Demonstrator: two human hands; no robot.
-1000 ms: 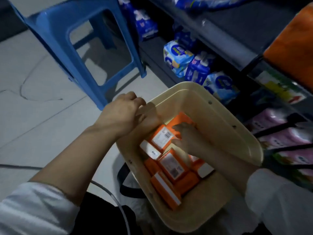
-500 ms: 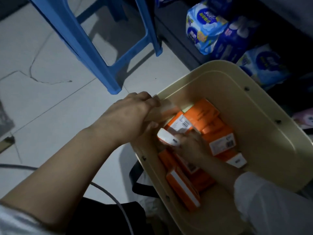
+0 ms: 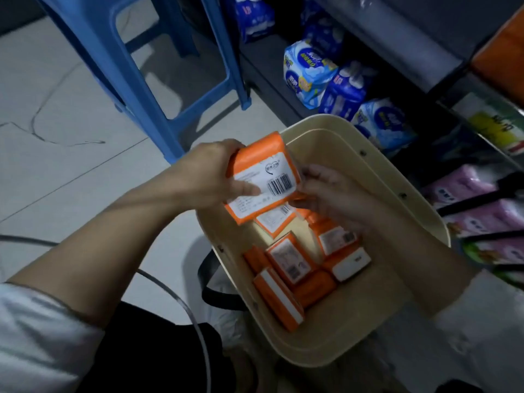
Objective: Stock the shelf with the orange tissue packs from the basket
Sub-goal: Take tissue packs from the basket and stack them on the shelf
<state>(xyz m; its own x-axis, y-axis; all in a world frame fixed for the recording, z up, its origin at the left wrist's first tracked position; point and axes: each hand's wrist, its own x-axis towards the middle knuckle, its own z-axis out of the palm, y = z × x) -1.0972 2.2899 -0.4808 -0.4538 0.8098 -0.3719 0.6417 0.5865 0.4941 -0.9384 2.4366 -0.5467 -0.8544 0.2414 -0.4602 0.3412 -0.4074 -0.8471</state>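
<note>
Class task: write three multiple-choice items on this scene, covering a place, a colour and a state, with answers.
1. Where does the blue stool stand? A on a counter; B on the floor; C on a shelf.
2. What colour is the basket? A red; B green; C cream.
3. What is the left hand doing? A gripping an orange tissue pack; B lying flat; C hanging empty.
Key: 1 B, legs on tiles; 2 C, cream rim; 3 A, fingers wrap it.
</note>
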